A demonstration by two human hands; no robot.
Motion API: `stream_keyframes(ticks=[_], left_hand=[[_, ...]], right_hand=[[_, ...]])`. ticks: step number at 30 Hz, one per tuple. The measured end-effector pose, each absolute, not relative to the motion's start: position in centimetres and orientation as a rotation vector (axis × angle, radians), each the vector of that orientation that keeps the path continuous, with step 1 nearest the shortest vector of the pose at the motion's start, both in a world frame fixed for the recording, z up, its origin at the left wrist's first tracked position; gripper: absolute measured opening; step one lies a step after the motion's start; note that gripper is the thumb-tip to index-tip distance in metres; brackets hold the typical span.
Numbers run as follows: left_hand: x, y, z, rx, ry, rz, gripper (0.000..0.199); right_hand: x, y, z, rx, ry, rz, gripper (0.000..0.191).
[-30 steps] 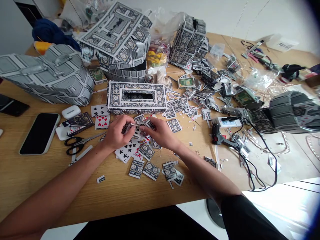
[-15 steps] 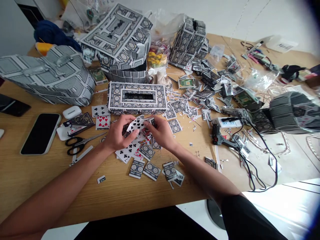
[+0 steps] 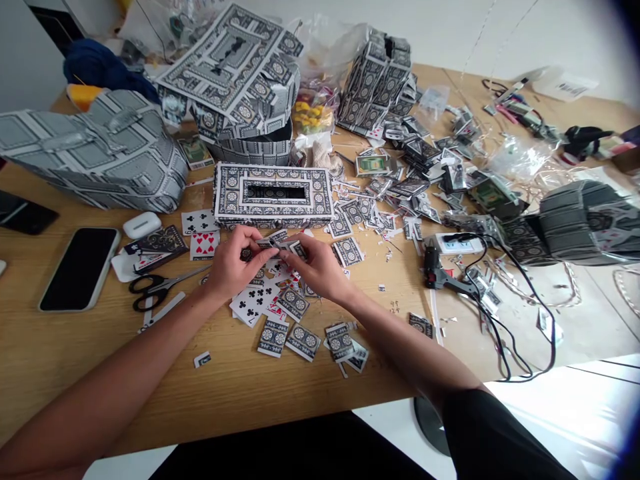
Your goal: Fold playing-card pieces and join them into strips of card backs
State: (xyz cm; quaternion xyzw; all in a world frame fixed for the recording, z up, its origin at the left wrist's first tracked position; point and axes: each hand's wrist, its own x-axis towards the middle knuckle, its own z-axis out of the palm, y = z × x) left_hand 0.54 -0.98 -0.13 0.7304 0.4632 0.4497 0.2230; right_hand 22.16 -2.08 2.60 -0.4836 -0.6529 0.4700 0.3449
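Observation:
Both hands meet over a pile of playing cards, in front of a tissue-box shape (image 3: 273, 172) covered in folded cards. My left hand (image 3: 239, 261) pinches one side of a playing card (image 3: 273, 239), which is bent or folded with its patterned back partly showing. On the other side my right hand (image 3: 315, 267) grips it too, thumbs close together. Fingers hide much of the card. Below lie face-up club cards (image 3: 254, 300) and several folded cards (image 3: 293, 304) with patterned backs.
Black scissors (image 3: 150, 290) and a phone (image 3: 80, 269) lie on the left. Card-covered bags (image 3: 95, 153) stand behind. To the right are a glue gun (image 3: 443, 273) with cables, a power strip (image 3: 457, 245) and scattered card pieces.
The card was held with its spade face up and nearly flat. Now it is bent between both hands, its face turned away and patterned back showing.

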Motion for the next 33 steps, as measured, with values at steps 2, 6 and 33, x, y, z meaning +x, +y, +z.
stream_keyframes(ticks=[2,6,33], left_hand=[[0.5,-0.9,-0.2,2.017,1.267,1.244,0.032],[0.4,-0.8,-0.1,2.002,1.188,1.227,0.033],[0.7,-1.3,-0.1,2.073,1.286,1.227,0.022]], right_hand=[[22.2,-2.1,2.7,-1.241,-1.724,1.204,0.020],[22.3,-1.8,2.7,-1.244,-1.688,1.220,0.023],[23.0,-0.9,2.3,-1.419,-1.516,1.196,0.028]])
